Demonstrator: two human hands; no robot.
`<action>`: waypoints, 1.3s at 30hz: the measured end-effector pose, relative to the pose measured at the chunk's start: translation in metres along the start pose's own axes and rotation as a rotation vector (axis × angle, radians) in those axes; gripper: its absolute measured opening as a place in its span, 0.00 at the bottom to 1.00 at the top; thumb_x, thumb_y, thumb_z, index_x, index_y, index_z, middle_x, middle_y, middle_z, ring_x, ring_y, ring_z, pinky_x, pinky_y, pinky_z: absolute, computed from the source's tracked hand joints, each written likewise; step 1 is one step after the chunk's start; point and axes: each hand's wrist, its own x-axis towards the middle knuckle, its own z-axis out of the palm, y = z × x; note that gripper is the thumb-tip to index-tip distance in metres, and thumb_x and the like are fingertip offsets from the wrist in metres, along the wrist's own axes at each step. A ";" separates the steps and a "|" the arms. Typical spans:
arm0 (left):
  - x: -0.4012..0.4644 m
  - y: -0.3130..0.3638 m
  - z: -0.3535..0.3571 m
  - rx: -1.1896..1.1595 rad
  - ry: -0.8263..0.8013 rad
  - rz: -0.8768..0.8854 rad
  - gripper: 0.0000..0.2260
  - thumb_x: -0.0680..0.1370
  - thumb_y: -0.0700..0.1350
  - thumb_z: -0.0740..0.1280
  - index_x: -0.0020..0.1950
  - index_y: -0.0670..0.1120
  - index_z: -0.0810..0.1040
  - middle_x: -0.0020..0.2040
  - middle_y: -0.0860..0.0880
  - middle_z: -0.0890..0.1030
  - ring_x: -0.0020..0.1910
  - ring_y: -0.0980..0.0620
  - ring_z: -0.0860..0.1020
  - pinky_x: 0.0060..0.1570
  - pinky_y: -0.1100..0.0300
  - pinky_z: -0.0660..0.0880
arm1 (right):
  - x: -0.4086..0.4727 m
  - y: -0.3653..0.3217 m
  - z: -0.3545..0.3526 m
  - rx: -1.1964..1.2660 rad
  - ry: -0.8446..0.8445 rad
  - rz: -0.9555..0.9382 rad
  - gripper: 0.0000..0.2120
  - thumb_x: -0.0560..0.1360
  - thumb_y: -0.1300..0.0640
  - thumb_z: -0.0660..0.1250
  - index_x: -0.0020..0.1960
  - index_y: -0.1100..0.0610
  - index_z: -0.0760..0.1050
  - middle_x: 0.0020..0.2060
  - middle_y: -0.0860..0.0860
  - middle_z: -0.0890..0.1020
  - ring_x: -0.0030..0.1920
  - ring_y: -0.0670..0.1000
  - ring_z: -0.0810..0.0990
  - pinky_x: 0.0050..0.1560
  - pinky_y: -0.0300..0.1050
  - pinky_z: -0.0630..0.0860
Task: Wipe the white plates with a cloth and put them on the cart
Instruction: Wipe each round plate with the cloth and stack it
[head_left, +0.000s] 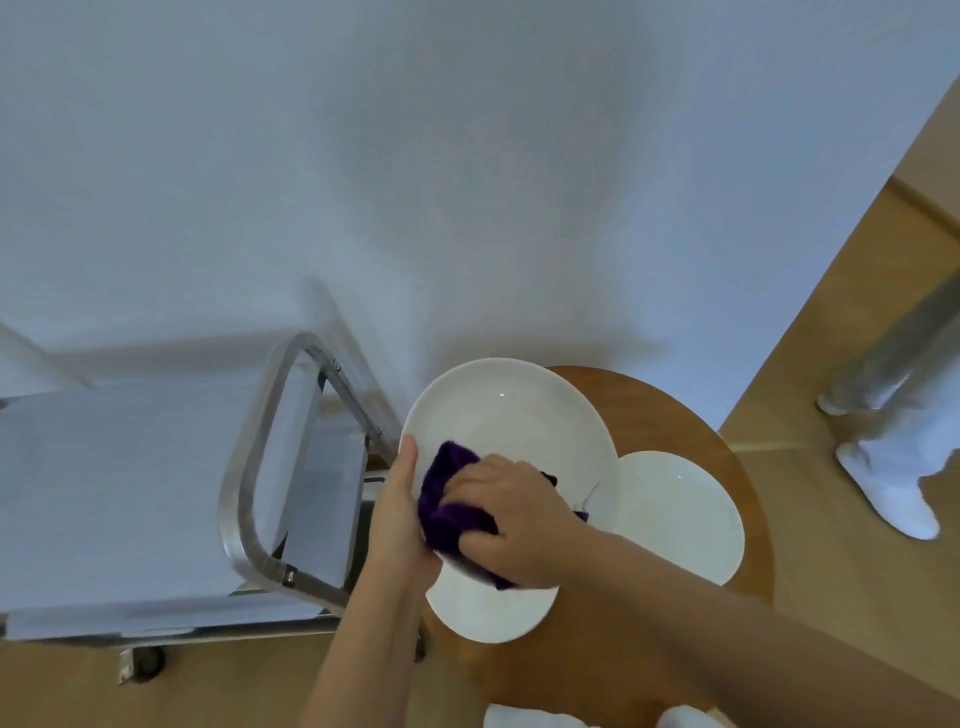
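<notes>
I hold a large white plate (511, 415) tilted above a round wooden table (670, 410). My left hand (397, 512) grips its left rim, thumb along the edge. My right hand (511, 514) clutches a bunched purple cloth (448, 493) and presses it on the plate's lower left face. Two more white plates lie on the table: one (680, 514) to the right and one (488, 610) under the held plate, partly hidden. The metal cart (124, 488) stands to the left, its top shelf bare.
The cart's steel handle loop (260, 452) stands close to my left hand. A white wall fills the back. At the right a person's legs and white shoes (888, 483) stand on the wooden floor. A caster (148, 662) shows under the cart.
</notes>
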 end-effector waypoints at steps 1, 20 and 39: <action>0.001 0.000 -0.003 -0.031 -0.012 -0.022 0.31 0.69 0.64 0.66 0.61 0.43 0.78 0.55 0.39 0.82 0.52 0.39 0.82 0.46 0.47 0.80 | -0.005 0.002 0.000 0.033 -0.066 0.024 0.14 0.71 0.48 0.58 0.50 0.50 0.79 0.46 0.45 0.80 0.47 0.44 0.73 0.49 0.43 0.72; 0.048 -0.075 -0.080 0.249 0.227 -0.091 0.22 0.80 0.54 0.61 0.69 0.42 0.70 0.51 0.39 0.79 0.41 0.43 0.81 0.31 0.54 0.78 | -0.051 0.098 0.012 -0.178 -0.129 0.801 0.11 0.74 0.53 0.60 0.35 0.56 0.69 0.31 0.49 0.75 0.32 0.49 0.73 0.33 0.42 0.68; 0.090 -0.123 -0.118 1.025 0.575 -0.137 0.25 0.80 0.60 0.53 0.64 0.41 0.73 0.62 0.40 0.76 0.59 0.40 0.76 0.61 0.44 0.73 | -0.078 0.102 0.054 0.239 0.056 1.028 0.08 0.76 0.56 0.62 0.38 0.50 0.69 0.29 0.48 0.78 0.27 0.47 0.78 0.27 0.34 0.73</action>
